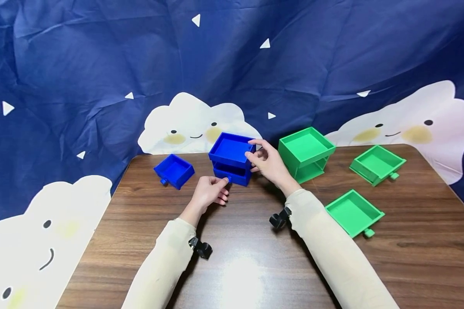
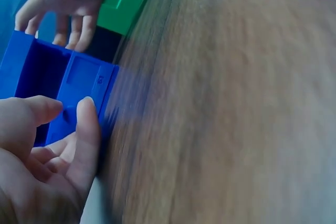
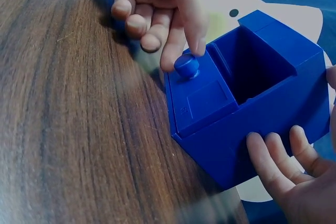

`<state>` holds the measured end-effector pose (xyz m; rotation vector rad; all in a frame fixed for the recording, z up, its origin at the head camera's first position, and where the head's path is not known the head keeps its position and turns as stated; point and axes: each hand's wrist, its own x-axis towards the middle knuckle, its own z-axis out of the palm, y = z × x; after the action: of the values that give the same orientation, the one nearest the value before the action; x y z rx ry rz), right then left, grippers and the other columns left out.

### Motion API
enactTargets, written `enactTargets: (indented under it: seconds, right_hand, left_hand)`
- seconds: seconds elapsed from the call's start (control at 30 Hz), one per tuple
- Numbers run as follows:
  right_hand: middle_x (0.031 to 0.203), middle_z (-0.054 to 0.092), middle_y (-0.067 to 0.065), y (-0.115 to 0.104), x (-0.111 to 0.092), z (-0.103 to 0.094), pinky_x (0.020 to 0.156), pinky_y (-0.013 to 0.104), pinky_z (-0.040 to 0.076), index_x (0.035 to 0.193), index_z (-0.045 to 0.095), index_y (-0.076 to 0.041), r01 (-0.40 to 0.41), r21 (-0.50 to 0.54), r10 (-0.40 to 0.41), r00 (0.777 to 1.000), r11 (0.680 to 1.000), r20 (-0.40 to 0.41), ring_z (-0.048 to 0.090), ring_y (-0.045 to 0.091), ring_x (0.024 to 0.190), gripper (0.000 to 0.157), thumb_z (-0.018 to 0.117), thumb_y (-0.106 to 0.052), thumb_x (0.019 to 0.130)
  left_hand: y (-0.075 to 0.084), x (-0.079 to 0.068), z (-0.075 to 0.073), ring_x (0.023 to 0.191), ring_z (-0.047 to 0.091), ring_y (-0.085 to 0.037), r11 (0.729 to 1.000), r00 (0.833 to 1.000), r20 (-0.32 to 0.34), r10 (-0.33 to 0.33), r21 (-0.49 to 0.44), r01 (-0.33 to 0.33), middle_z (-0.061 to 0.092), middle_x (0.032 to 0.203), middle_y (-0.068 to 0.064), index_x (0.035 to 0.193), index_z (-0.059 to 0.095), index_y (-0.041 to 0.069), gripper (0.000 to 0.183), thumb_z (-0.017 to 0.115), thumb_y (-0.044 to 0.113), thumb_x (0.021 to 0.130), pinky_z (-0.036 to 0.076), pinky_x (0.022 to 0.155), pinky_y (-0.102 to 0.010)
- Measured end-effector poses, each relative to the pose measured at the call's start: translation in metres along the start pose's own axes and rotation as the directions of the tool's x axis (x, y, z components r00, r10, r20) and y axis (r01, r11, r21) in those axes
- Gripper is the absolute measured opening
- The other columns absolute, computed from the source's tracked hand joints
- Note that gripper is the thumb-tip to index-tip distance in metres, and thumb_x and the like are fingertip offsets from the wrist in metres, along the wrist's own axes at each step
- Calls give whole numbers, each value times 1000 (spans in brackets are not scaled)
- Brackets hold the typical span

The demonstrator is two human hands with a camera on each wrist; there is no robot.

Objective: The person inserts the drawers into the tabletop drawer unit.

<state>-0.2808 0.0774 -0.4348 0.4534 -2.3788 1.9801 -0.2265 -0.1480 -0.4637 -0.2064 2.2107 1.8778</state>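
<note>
A small blue drawer cabinet stands at the back of the table. Its lower slot holds a blue drawer, while the upper slot is hollow. My left hand has thumb and index finger on either side of that drawer's round knob, pinching it. On the cabinet's right side, my right hand grips the body: several fingertips lie against the side wall, with thumb and index finger at the top rim. In the left wrist view the drawer front sits roughly level with the cabinet's edges.
Left of the cabinet lies a loose blue drawer. To the right stands a green cabinet with a hollow front. Two green drawers, one farther back and one nearer, lie on the wooden table. A blue cloth hangs behind.
</note>
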Motion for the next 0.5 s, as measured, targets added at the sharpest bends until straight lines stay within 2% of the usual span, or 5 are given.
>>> enactTargets:
  seconds: [0.27,0.5]
  right_hand:
    - [97,61,11,1,0,0,82,60,65,147,59,-9,-7,4,7,1000,1000,8,70,43,85,44,70,-20,107]
    - [95,62,8,2,0,-1,77,52,67,147,59,-9,1,-1,-1,1000,1000,6,71,41,84,44,70,-19,106]
  left_hand:
    - [-3,-7,-11,54,65,-10,996,996,-40,76,50,-74,69,72,-6,112,73,-10,25,66,13,105,57,51,-24]
    - [-1,-16,-18,57,66,-11,966,981,-71,178,203,-161,75,79,-16,112,74,-8,24,68,14,103,59,54,-26]
